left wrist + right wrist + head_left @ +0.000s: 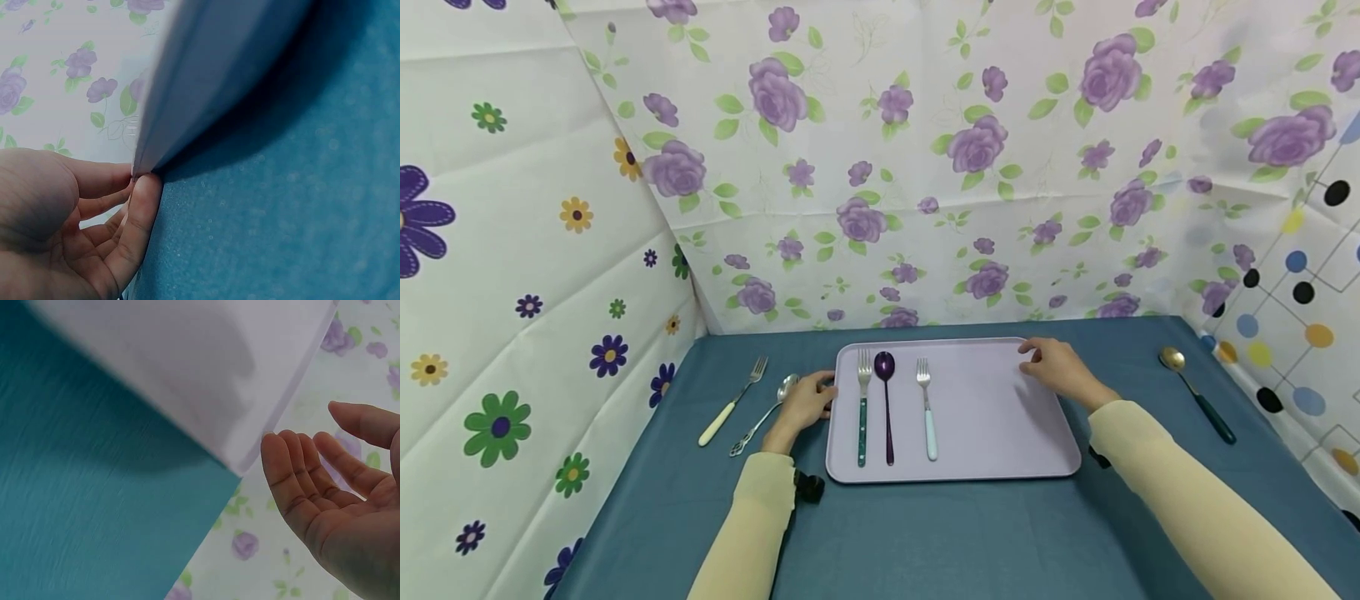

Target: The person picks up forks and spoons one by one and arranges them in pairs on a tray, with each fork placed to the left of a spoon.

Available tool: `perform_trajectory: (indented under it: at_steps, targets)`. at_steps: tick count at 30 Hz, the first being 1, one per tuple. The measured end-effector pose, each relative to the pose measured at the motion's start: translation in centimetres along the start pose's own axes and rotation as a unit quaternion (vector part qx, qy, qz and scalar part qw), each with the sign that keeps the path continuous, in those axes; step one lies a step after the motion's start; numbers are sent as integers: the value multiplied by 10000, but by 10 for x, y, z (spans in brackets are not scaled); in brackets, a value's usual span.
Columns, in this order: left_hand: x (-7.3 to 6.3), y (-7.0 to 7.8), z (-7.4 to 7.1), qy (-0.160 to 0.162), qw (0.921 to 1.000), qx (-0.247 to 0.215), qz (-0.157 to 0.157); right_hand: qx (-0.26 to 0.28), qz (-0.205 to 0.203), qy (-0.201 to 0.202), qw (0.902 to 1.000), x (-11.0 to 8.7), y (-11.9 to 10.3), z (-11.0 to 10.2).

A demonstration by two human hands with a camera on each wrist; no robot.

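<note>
Three patterned cloths enclose the scene: a purple-rose cloth [925,167] behind, a daisy cloth [497,308] at left and a dotted cloth [1292,333] at right, all cut off by the picture's edges. Between them spreads the blue bench [940,542], its near side out of frame. The pale lilac tray [985,417] lies at its middle; both wrist views catch only part of it, blurred. The cream left sleeve [748,517] and right sleeve [1195,500] run off the bottom.

The left hand [807,402] has its grip on the tray's left rim, pinched between thumb and fingers. The right hand [1063,373] covers the tray's far right corner, its grip released, fingers loosely bent and thumb apart; whether a fingertip touches the rim, I cannot tell.

A gold spoon [1206,406] with a dark green handle lies far right. Upright on the tray, left to right, are a green-handled fork [862,421], a purple spoon [888,417] and a pale-blue-handled fork [930,429]. Left of the tray lie a cream-handled fork [718,423] and a silver spoon [786,388], its bowl just beside the left hand. Smallest are two black wrist pieces [809,487], the right one mostly hidden by its sleeve.
</note>
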State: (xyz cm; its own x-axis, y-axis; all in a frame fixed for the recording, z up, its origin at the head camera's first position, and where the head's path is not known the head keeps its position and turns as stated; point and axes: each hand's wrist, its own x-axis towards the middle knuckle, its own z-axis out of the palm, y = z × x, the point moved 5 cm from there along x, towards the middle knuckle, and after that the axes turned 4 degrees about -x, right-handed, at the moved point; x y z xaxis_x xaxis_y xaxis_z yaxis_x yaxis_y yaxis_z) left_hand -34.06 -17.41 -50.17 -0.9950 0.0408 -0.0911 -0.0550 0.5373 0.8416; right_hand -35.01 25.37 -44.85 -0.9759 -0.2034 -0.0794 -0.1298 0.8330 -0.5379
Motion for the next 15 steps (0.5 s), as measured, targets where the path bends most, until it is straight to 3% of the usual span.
perform_trajectory:
  at_steps: [15]
  targets:
    - [1,-2,0,34,10000,-10,48,-75,298,219,9993,-18,51,-28]
